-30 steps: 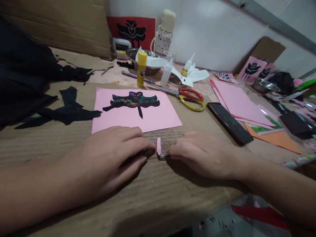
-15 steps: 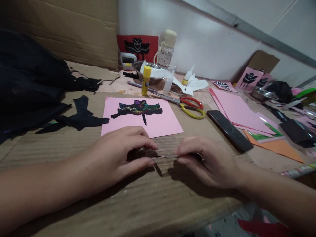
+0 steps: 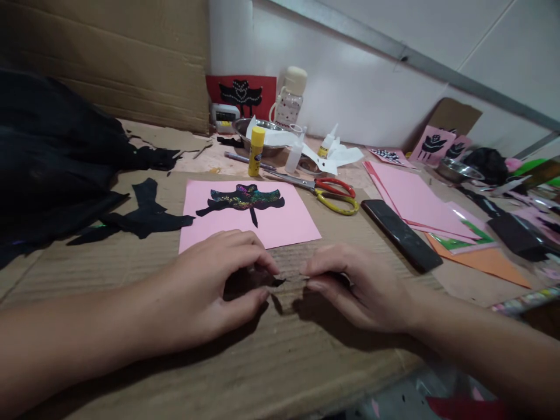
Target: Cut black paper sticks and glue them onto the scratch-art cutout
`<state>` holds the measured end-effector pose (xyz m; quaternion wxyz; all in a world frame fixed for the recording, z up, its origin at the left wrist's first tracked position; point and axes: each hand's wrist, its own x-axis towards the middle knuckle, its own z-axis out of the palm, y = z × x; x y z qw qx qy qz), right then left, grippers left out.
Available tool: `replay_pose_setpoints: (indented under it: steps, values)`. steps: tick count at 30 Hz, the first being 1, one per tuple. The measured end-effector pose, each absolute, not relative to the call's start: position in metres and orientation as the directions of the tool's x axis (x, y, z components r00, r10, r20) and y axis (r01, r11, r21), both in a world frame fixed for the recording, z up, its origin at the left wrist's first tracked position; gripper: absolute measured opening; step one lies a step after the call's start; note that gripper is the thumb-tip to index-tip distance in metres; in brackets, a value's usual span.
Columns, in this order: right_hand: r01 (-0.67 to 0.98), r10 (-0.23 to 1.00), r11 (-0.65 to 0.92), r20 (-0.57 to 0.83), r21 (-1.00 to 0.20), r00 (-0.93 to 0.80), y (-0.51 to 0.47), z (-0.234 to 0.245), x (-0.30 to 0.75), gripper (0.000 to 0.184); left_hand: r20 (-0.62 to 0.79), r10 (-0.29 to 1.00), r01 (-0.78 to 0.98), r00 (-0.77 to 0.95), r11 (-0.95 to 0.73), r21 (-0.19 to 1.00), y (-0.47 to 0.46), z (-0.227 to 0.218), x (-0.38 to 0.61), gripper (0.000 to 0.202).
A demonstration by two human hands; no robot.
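Observation:
My left hand [image 3: 214,286] and my right hand [image 3: 359,286] rest on the cardboard table top [image 3: 284,350], fingertips nearly meeting. Both are pinched on a small thin dark piece [image 3: 284,280] stretched between them, too small to name. Just beyond the hands lies a pink sheet [image 3: 280,224] with a black glittery flower cut-out [image 3: 242,199] stuck on it.
Red and yellow scissors [image 3: 332,192], a yellow glue stick [image 3: 256,150], glue bottles [image 3: 326,144] and a metal bowl [image 3: 258,129] sit behind the sheet. A black phone [image 3: 400,233] and stacked pink papers [image 3: 415,201] lie right. Black fabric scraps [image 3: 140,213] lie left.
A small pink strip that stood upright between my fingertips one second ago no longer shows; now only a thin dark piece is seen. The view has tilted down slightly.

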<state>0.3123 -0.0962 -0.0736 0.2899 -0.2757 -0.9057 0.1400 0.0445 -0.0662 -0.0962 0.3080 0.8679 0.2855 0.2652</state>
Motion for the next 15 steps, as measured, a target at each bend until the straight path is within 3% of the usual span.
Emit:
replay_pose_setpoints:
  steps: [11, 15]
  values:
    - [0.374, 0.532, 0.843, 0.5, -0.387, -0.683, -0.097, -0.073, 0.312, 0.008, 0.285, 0.642, 0.32, 0.712, -0.658, 0.681, -0.061, -0.097, 0.042, 0.016]
    - [0.559, 0.643, 0.757, 0.542, -0.339, -0.541, -0.077, -0.075, 0.33, 0.021, 0.303, 0.649, 0.324, 0.698, -0.663, 0.675, -0.06, -0.1, 0.041, 0.018]
